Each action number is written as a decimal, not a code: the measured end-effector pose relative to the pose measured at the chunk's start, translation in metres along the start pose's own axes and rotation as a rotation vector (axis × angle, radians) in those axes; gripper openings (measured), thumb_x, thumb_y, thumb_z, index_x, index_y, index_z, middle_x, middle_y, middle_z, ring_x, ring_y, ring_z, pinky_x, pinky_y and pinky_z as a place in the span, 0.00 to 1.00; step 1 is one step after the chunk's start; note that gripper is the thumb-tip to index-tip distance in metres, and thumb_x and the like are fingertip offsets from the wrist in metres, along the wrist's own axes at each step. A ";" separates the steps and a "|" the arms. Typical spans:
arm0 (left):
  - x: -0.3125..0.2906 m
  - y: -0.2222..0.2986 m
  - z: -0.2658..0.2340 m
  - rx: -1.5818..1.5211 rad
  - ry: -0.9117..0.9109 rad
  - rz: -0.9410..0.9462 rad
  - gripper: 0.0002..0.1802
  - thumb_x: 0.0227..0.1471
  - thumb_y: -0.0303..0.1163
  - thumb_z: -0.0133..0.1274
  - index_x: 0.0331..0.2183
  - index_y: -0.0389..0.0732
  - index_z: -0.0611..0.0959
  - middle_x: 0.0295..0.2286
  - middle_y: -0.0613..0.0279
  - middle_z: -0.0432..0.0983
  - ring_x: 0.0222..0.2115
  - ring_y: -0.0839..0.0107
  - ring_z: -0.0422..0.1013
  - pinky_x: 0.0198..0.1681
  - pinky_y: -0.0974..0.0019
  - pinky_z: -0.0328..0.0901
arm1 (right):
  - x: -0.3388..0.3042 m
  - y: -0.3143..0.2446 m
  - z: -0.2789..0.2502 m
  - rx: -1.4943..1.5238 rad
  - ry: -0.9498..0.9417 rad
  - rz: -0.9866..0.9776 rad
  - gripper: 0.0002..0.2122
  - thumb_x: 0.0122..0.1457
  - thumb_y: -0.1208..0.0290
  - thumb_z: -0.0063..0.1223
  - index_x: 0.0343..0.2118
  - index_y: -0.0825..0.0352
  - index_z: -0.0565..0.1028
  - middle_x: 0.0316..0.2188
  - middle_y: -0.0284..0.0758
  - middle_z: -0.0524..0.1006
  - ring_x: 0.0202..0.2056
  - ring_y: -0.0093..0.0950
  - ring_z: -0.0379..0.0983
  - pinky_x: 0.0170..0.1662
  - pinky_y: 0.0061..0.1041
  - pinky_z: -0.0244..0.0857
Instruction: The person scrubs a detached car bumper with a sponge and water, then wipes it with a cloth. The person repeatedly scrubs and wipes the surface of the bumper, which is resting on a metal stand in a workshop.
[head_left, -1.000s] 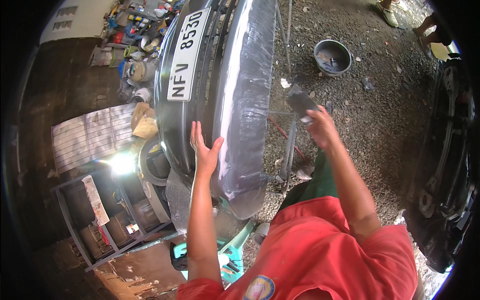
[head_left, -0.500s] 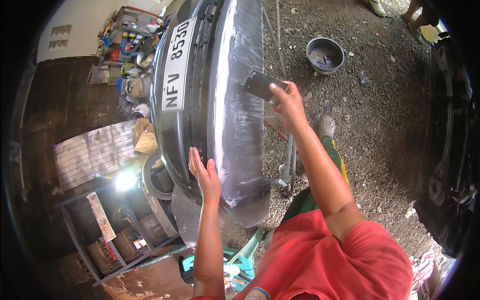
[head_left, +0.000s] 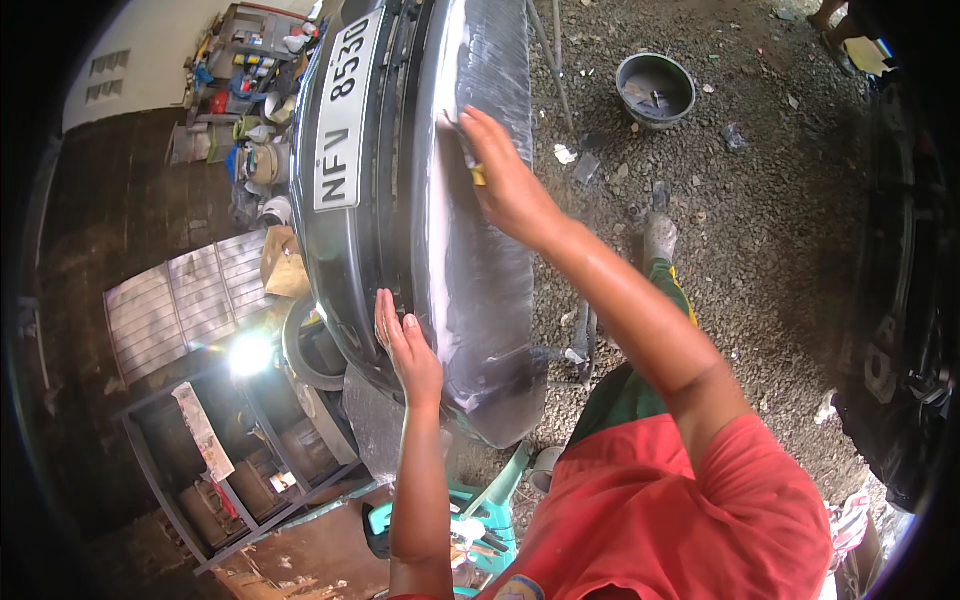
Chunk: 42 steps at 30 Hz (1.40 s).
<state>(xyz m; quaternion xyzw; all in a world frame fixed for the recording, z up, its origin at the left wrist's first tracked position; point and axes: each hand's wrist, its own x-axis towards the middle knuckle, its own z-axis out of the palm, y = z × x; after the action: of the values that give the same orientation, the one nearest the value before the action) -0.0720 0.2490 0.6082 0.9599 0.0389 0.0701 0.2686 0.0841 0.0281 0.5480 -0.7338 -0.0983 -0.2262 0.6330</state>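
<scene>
A dark car bumper [head_left: 485, 290] stands in front of me, streaked with white residue along its ridge and wiped wet or dusty on its face. My right hand [head_left: 510, 190] presses a sanding block [head_left: 478, 176] against the upper part of that ridge. Only a dark edge and a yellow bit of the block show; the palm covers the rest. Lower down, my left hand [head_left: 412, 358] lies flat on the bumper's dark left side, fingers stretched out and holding nothing.
A licence plate [head_left: 348, 110] sits on the bumper. Metal stand legs [head_left: 585, 345] show beside it. On the gravel is a round dark basin [head_left: 655, 90] with liquid. A green plastic chair [head_left: 495, 525] is near my body, a tyre [head_left: 310, 345] at left, and dark car parts [head_left: 885, 330] at far right.
My right hand has swung left from the bumper's right edge, turned palm down, and brought the sanding block onto the white-streaked ridge. My left hand stays in place on the bumper.
</scene>
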 end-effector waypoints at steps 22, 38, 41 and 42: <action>0.003 -0.005 0.003 -0.062 -0.074 -0.060 0.28 0.69 0.33 0.33 0.66 0.34 0.57 0.66 0.47 0.50 0.67 0.55 0.46 0.69 0.54 0.44 | -0.085 -0.019 0.004 -0.015 -0.742 -0.683 0.28 0.65 0.68 0.38 0.67 0.71 0.54 0.70 0.47 0.52 0.70 0.41 0.47 0.72 0.42 0.41; -0.002 -0.007 0.002 0.015 -0.041 -0.131 0.27 0.68 0.31 0.33 0.65 0.33 0.59 0.65 0.47 0.53 0.66 0.52 0.49 0.68 0.53 0.46 | -0.078 -0.036 0.041 -0.024 -0.554 -0.409 0.38 0.65 0.53 0.47 0.69 0.71 0.48 0.70 0.51 0.47 0.72 0.44 0.39 0.72 0.47 0.31; -0.001 -0.002 0.006 0.036 -0.035 -0.104 0.27 0.69 0.34 0.32 0.65 0.33 0.59 0.65 0.49 0.54 0.66 0.55 0.51 0.67 0.55 0.47 | -0.061 -0.015 0.034 -0.071 -0.553 -0.508 0.36 0.66 0.50 0.41 0.69 0.70 0.50 0.71 0.47 0.46 0.72 0.40 0.39 0.72 0.46 0.29; 0.000 0.002 0.006 0.060 -0.029 -0.082 0.27 0.69 0.34 0.31 0.65 0.34 0.60 0.65 0.50 0.55 0.65 0.56 0.52 0.66 0.56 0.48 | -0.040 -0.005 0.032 -0.139 -0.456 -0.511 0.35 0.67 0.48 0.38 0.69 0.70 0.50 0.71 0.46 0.46 0.72 0.38 0.38 0.73 0.45 0.28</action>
<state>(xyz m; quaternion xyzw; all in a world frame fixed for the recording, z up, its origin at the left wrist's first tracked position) -0.0707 0.2440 0.6039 0.9661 0.0761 0.0438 0.2428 0.0537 0.0662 0.5309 -0.7585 -0.4020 -0.2137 0.4663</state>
